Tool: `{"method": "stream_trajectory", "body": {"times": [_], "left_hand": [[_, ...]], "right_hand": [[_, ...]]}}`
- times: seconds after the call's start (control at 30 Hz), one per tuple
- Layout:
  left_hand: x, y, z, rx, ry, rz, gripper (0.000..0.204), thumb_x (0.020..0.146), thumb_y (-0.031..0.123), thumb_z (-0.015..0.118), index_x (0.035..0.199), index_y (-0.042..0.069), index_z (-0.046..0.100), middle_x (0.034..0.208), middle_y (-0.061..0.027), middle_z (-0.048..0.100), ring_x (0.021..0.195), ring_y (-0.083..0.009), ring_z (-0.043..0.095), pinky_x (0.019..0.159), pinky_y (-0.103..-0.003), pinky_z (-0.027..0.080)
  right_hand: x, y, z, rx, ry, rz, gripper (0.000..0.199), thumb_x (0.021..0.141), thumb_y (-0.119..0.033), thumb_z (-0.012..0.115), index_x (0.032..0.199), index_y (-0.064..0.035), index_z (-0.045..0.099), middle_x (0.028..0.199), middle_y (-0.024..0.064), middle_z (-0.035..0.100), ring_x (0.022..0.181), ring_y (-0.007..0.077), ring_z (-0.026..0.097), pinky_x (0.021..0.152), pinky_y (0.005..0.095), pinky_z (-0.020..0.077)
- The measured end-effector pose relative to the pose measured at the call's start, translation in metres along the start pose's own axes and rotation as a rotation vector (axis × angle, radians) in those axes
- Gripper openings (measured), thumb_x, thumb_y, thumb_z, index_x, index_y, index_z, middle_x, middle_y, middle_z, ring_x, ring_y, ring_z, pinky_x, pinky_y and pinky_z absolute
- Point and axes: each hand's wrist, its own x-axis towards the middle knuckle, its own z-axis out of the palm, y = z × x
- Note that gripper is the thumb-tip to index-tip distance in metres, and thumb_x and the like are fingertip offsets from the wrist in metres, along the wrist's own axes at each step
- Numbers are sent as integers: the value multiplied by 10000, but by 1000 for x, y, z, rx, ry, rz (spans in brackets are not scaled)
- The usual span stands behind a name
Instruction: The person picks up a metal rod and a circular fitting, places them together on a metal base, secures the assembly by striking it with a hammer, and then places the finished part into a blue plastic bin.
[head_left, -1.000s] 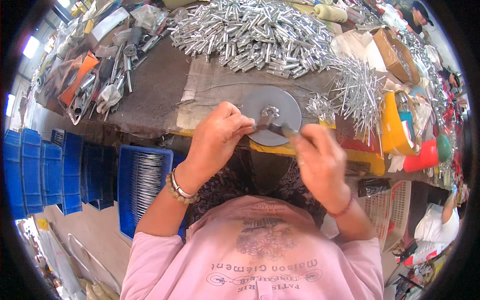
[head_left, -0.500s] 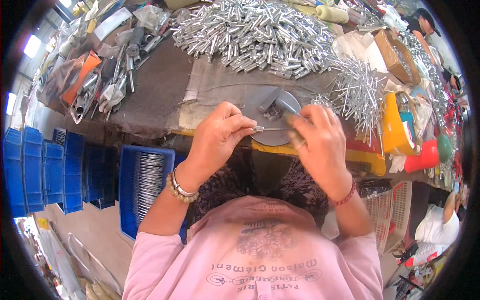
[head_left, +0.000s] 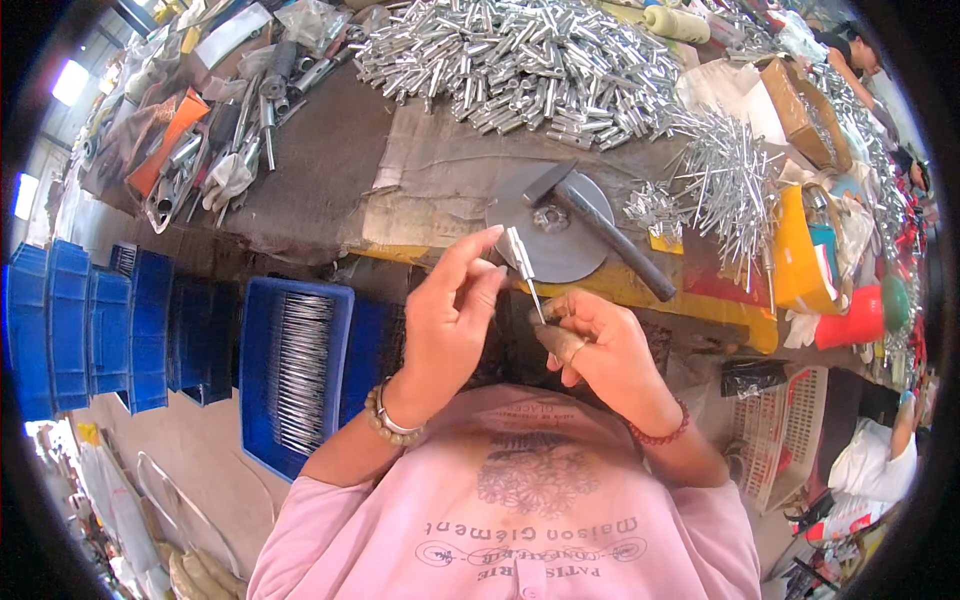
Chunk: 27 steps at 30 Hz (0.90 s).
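A thin metal rod with a thicker shiny metal sleeve [head_left: 518, 254] at its upper end stands tilted between my hands. My right hand [head_left: 592, 338] pinches the rod's lower end between thumb and fingers. My left hand [head_left: 447, 318] is beside the sleeve, index finger stretched out near it and thumb apart from it. Behind them a hammer [head_left: 612, 235] lies across a round grey plate [head_left: 577, 262], its handle pointing toward the near right. A small metal piece [head_left: 549, 218] sits on the plate by the hammer head.
A large heap of metal sleeves [head_left: 530, 75] covers the far bench, with thin rods [head_left: 725, 185] piled to its right. A yellow container [head_left: 800, 255] stands at the right edge. Lower left, a blue bin [head_left: 345, 340] holds rows of rods. A co-worker [head_left: 845, 55] is at far right.
My right hand has left the hammer, which now lies with its handle turned outward. The rod has swung from level to steep, its sleeve end up. My left fingers have opened off the sleeve.
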Motion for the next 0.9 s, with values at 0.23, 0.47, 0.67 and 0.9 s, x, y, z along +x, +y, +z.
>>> {"method": "stream_trajectory", "body": {"times": [0.23, 0.47, 0.67, 0.9], "left_hand": [[-3, 6, -3, -419, -113, -451, 573, 1108, 122, 667, 1634, 91, 442, 1032, -60, 778, 744, -51, 644, 617, -210, 527], [-12, 4, -15, -486, -84, -532, 620, 1053, 117, 733, 1605, 76, 453, 1056, -57, 759, 789, -67, 650, 643, -221, 533], [-32, -28, -40, -575, 164, -400, 557, 1004, 26, 764, 1496, 55, 504, 1027, -11, 678, 929, -70, 645, 805, -248, 531], [-123, -127, -184, 114, 646, -593, 538, 965, 109, 789, 1443, 38, 553, 1070, -129, 754, 973, -202, 719, 879, -326, 574]], "right_hand": [[-4, 11, 18, 147, -11, 6, 215, 1031, -27, 683, 1240, 21, 685, 940, 43, 737, 740, 63, 640, 617, 237, 533], [-2, 15, 42, 130, -70, -20, 179, 1037, -3, 692, 1213, 28, 676, 940, 39, 723, 782, 71, 676, 629, 240, 554], [5, 33, 48, -15, -121, -88, 369, 1068, 10, 652, 1437, 11, 636, 1018, 59, 716, 908, 108, 701, 821, 269, 603], [22, 50, 45, -41, -123, -19, 325, 1101, -21, 641, 1424, 13, 638, 1042, 78, 746, 857, 109, 699, 775, 257, 592]]}}
